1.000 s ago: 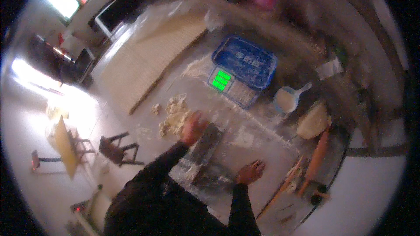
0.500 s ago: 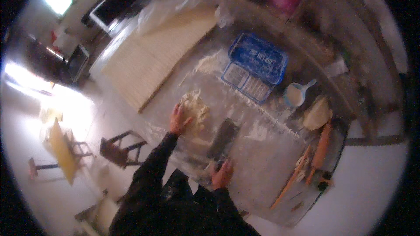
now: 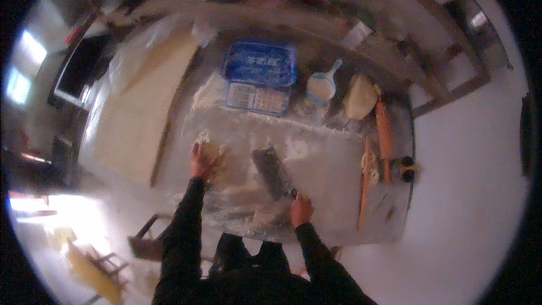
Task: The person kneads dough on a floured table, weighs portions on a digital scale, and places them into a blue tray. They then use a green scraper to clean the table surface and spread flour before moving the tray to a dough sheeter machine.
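Loose dough [image 3: 217, 148] bunched under the left hand [image 3: 201, 162], with a wide dark blade [image 3: 272, 173] held apart from it by the right hand [image 3: 302, 210]

The dough sits left of the middle of the tabletop [image 3: 333, 181], between its far and near edges; the left hand lies spread over it, though whether it presses cannot be told, while the right hand looks closed round the blade's handle toward the near edge. Gathering seems partly done: the dough makes one rough patch, not yet smooth, unlike the pale lump [image 3: 361, 97] near the far right corner. Shaping appears left to do, with the rolling pin [image 3: 384, 130] lying unheld along the right edge
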`<state>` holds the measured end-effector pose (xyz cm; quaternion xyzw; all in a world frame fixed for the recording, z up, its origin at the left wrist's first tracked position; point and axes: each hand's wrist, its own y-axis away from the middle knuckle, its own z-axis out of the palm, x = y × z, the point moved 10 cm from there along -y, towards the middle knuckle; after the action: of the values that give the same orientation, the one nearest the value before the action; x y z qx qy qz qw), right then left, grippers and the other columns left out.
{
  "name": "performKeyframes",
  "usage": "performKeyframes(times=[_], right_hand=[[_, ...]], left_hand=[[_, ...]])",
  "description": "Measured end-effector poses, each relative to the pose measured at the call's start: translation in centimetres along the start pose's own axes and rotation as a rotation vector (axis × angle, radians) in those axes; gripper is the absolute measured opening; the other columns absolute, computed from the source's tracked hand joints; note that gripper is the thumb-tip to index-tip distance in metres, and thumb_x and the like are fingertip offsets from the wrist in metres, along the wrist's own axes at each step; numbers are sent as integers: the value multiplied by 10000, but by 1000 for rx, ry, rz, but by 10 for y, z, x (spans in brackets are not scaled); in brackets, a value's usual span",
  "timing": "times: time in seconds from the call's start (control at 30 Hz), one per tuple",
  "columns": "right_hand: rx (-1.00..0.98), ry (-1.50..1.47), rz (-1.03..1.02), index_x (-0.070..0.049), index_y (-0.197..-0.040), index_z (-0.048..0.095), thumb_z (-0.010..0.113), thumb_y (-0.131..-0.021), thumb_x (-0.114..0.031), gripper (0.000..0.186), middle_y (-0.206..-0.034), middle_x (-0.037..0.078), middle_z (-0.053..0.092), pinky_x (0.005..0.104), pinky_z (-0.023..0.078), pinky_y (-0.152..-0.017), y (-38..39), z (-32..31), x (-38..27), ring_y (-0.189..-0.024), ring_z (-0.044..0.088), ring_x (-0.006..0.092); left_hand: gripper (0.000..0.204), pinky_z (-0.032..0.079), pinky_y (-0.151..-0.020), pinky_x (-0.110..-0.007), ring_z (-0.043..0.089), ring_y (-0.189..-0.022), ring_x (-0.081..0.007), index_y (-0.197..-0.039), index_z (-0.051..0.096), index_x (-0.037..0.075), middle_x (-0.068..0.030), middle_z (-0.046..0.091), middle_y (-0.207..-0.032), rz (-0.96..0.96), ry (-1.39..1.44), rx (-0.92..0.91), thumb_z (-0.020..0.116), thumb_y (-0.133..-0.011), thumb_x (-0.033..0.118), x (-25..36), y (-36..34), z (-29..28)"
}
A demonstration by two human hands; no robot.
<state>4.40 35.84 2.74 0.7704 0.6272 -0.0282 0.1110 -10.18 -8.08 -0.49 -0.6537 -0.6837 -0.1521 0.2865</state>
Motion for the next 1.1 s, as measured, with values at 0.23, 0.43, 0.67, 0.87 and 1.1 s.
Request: performKeyframes(times=[0.23,0.43,0.67,0.87,1.1], right_hand=[[22,40,-23,-55,-1116,536,586,-770,-180,371,-1031,145,579,456,441,-787,0,-12,97,-979,535,329],[343,-121,81,-49,-1162,525,566,-802,-228,405,-1131,163,560,438,431,-858,-27,-72,183,-1033,527,338],[334,-171,509,-50,-1337,355,449,-860,-460,636,-1286,169,468,411,401,-916,-123,-54,382,-1104,497,312],[498,36,688,-6,-1141,534,505,-809,-497,593,-1187,176,524,412,435,-865,-152,-48,409,-1092,483,348],[354,-105,777,-70,-1096,570,509,-818,-474,494,-1166,147,507,444,462,-809,-165,-66,377,-1040,505,343]], left_hand=[[692,337,-985,-441,356,-1221,-358,-1317,380,127,-156,366,-1345,-85,629,-289,686,-733,336,73,5,47],[535,245,-1046,-429,309,-1278,-271,-1307,413,184,-72,319,-1403,232,-629,-129,520,-839,421,72,5,29],[603,300,-1021,-407,347,-1254,-316,-1294,411,75,-145,361,-1374,34,-292,-112,625,-796,339,189,32,60],[438,356,-953,-420,403,-1179,-341,-1188,501,83,-144,419,-1307,415,-3,-462,578,-792,252,380,71,176],[418,378,-924,-422,385,-1189,-336,-1173,501,68,-151,428,-1276,465,134,-485,552,-792,232,440,101,237]])
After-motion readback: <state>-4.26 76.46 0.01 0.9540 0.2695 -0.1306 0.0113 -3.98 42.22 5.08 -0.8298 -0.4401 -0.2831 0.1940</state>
